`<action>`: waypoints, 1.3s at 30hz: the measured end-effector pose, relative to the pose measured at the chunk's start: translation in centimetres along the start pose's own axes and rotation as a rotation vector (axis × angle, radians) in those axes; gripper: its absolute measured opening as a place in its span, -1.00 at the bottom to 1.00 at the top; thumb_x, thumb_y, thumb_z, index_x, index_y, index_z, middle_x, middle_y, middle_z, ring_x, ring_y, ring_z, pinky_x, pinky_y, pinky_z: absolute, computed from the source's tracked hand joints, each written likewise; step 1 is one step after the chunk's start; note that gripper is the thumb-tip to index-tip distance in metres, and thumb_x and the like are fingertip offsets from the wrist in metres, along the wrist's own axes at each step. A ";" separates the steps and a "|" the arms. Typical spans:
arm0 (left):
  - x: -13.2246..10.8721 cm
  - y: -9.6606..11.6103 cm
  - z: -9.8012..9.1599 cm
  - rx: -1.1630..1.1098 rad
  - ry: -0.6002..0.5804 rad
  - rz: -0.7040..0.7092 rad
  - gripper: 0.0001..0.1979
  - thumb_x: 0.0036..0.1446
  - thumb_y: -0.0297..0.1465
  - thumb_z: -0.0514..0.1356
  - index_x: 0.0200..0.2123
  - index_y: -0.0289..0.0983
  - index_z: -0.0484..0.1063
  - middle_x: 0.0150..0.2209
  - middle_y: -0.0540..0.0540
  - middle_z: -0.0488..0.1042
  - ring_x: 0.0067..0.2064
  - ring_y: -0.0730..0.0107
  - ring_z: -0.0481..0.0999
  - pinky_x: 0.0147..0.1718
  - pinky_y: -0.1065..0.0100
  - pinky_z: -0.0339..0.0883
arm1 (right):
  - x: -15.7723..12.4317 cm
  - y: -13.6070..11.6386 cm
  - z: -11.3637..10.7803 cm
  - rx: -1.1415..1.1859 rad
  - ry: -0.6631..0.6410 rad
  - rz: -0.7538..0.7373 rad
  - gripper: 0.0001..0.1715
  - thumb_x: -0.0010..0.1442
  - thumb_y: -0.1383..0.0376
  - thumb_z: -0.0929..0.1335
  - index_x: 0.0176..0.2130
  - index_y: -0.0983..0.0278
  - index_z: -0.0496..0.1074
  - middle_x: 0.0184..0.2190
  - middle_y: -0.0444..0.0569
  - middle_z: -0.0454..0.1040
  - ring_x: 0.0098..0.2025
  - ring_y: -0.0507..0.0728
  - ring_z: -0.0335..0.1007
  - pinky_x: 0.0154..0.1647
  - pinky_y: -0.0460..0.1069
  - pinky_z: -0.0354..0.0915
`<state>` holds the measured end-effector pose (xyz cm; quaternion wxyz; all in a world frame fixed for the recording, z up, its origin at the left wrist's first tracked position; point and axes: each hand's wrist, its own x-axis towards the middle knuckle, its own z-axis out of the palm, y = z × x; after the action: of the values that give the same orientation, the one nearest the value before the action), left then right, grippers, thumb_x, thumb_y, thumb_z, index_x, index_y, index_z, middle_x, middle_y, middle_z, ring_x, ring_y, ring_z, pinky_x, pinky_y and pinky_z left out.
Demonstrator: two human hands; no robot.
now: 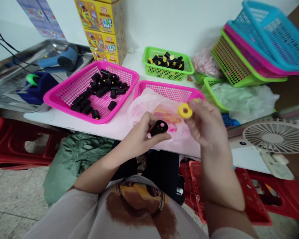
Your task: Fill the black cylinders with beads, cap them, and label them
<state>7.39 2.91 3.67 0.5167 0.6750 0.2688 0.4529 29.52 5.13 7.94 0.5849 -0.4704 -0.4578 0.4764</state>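
My left hand (142, 134) is wrapped round a black cylinder (156, 130), whose end with a small pink centre faces up and to the right. To its right, my right hand (206, 119) pinches a yellow ring (184, 111) with a hole in the middle. The two pieces are apart. Below them lies a pinkish plastic bag (142, 108) with orange and pink pieces in it, spread over a pink basket (164, 89). Left of that, another pink basket (51, 96) holds many black cylinders (99, 89), several with small yellow centres.
A green basket (169, 74) at the back holds black and yellow pieces. Yellow boxes (102, 39) are stacked behind. On the right are stacked baskets (266, 43), a clear bag (244, 98) and a small fan (272, 137). A blue tape dispenser (41, 88) stands left.
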 end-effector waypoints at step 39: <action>-2.8 1.3 4.6 -0.933 -0.137 -0.607 -0.60 0.24 -0.02 0.12 -0.47 -0.16 0.14 -0.48 -0.04 0.15 -0.42 0.31 0.23 -0.45 0.24 0.32 | -10.9 7.8 3.6 -0.419 -0.086 -0.701 -0.56 0.34 0.11 0.41 0.20 -0.02 0.45 0.12 0.01 0.57 0.21 0.34 0.58 0.24 0.31 0.56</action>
<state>10.09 -1.88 3.71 0.8841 0.2951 0.1881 0.3096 23.64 -4.43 -0.24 0.5839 -0.3745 -0.7015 0.1638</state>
